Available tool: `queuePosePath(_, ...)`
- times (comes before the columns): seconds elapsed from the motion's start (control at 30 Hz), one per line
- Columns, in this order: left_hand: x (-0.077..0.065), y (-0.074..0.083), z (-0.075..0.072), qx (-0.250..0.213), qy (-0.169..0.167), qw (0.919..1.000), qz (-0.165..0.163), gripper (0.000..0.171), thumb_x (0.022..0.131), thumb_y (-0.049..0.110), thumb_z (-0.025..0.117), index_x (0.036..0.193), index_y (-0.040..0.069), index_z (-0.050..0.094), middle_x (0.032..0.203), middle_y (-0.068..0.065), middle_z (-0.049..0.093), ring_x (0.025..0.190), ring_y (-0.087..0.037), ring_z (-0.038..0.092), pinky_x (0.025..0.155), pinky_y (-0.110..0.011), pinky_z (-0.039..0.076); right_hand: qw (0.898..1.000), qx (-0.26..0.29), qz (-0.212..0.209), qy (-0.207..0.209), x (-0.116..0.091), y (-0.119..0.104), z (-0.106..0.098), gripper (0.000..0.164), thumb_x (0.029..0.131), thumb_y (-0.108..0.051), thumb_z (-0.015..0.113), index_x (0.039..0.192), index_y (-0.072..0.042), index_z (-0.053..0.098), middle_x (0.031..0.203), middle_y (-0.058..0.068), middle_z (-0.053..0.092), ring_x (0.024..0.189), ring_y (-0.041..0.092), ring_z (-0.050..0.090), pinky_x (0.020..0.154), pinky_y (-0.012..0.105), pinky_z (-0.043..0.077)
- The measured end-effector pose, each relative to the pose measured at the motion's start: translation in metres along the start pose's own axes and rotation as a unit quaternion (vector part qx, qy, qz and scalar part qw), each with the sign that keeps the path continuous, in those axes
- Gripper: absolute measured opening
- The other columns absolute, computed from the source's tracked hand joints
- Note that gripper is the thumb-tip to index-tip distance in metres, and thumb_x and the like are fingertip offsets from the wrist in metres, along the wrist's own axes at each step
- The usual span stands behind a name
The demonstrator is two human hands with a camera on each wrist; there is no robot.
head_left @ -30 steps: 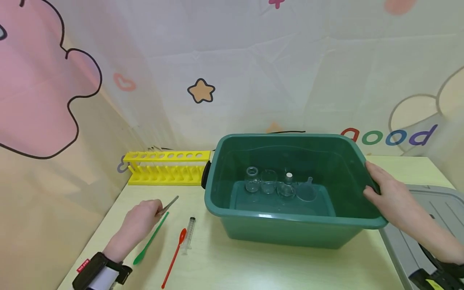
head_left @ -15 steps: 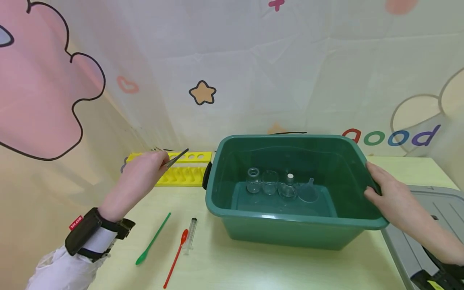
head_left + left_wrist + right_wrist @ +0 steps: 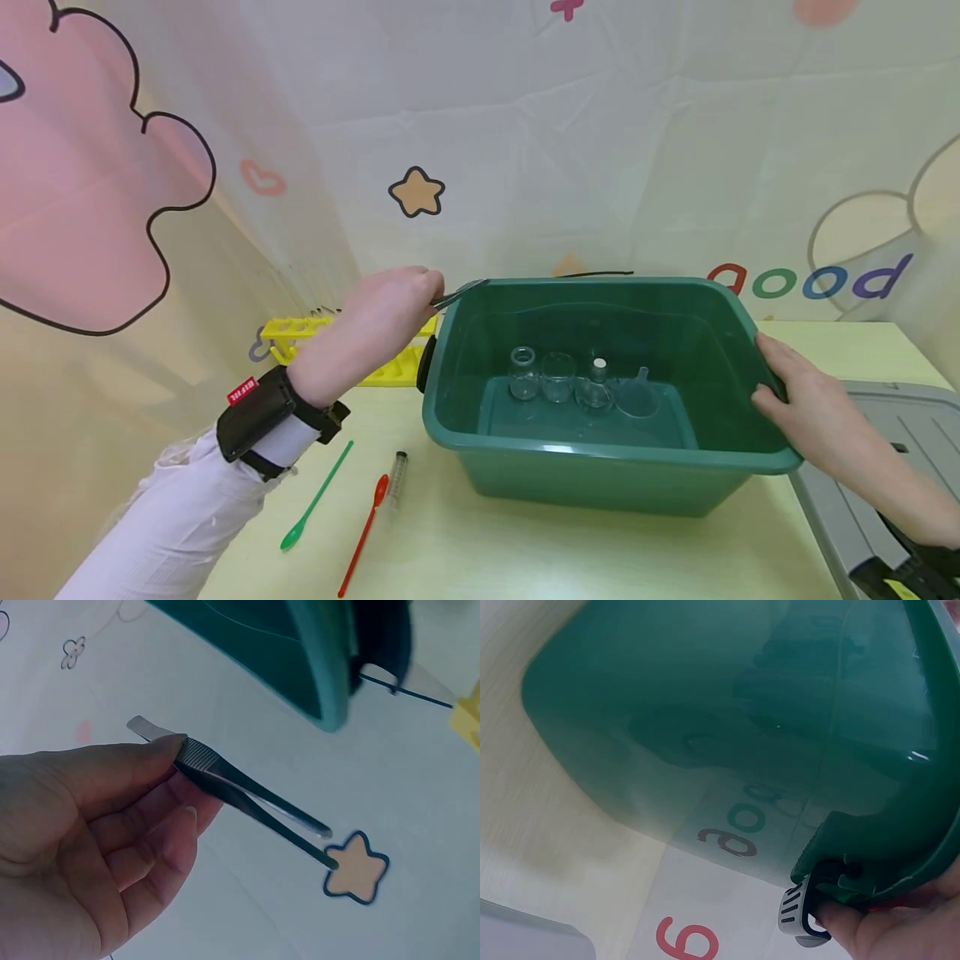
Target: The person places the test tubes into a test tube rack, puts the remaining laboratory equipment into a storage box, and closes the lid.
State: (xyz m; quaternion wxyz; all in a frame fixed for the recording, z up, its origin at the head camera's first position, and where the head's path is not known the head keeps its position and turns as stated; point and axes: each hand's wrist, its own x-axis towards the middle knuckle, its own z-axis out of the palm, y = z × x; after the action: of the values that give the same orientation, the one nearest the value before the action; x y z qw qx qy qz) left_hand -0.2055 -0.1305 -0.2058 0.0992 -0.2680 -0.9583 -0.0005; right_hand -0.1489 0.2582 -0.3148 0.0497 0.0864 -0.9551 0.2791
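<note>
My left hand (image 3: 390, 312) pinches metal tweezers (image 3: 199, 756) between thumb and fingers, just beyond the left back corner of a green plastic tub (image 3: 600, 483). In the left wrist view the two tips stand slightly apart, with nothing between them. My right hand (image 3: 813, 400) grips the tub's right end, and in the right wrist view its fingers are at a grey-and-black handle (image 3: 795, 907). Inside the tub, in a row, are a small glass bottle (image 3: 523, 383), a beaker (image 3: 557, 385), a white-stoppered flask (image 3: 595, 396) and a clear funnel (image 3: 636, 400).
Behind my left forearm a yellow test tube rack (image 3: 397, 368) is partly hidden. On the table lie a green spoon (image 3: 318, 496), a red spoon (image 3: 363, 537) and a syringe (image 3: 397, 477). A grey lid (image 3: 900, 417) is at the right, and a printed curtain hangs behind.
My left hand has lifted the tweezers from beside the green spoon, past the rack, up and right to the tub's back corner. My right hand has stayed on the tub.
</note>
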Motion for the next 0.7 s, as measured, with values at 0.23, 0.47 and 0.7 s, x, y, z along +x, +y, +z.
queuePosePath(0.23, 0.027, 0.026, 0.002, 0.008, -0.01, 0.9966, 0.081, 0.008, 0.084, 0.0, 0.059, 0.082, 0.007, 0.062, 0.071, -0.001, 0.054, 0.067, -0.014, 0.05, 0.055, -0.022, 0.041, 1.0, -0.001, 0.0, 0.0, 0.0, -0.001, -0.001, 0.061, 0.089, 0.002, 0.043, 0.137, 0.013, 0.007, 0.134, 0.038, 0.017, 0.108, 0.059, 0.031, 0.074, 0.065, 0.031)
queuePosePath(0.47, 0.054, 0.049, 0.019, 0.044, -0.046, 0.9834, 0.17, 0.012, 0.087, 0.001, 0.051, 0.082, 0.009, 0.059, 0.069, -0.001, 0.052, 0.065, -0.013, 0.047, 0.053, -0.022, 0.036, 1.0, -0.004, 0.009, -0.007, 0.0, -0.001, -0.002, 0.062, 0.089, 0.001, 0.043, 0.138, 0.012, 0.006, 0.135, 0.037, 0.016, 0.107, 0.059, 0.032, 0.073, 0.064, 0.032)
queuePosePath(0.7, 0.087, 0.077, 0.046, 0.053, -0.146, 0.9717, 0.179, 0.008, 0.089, 0.007, 0.056, 0.09, 0.009, 0.063, 0.077, -0.001, 0.053, 0.067, -0.013, 0.045, 0.057, -0.022, 0.038, 1.0, -0.005, 0.007, -0.009, 0.0, 0.0, -0.002, 0.061, 0.089, 0.0, 0.043, 0.137, 0.012, 0.006, 0.136, 0.036, 0.015, 0.111, 0.058, 0.028, 0.076, 0.065, 0.03)
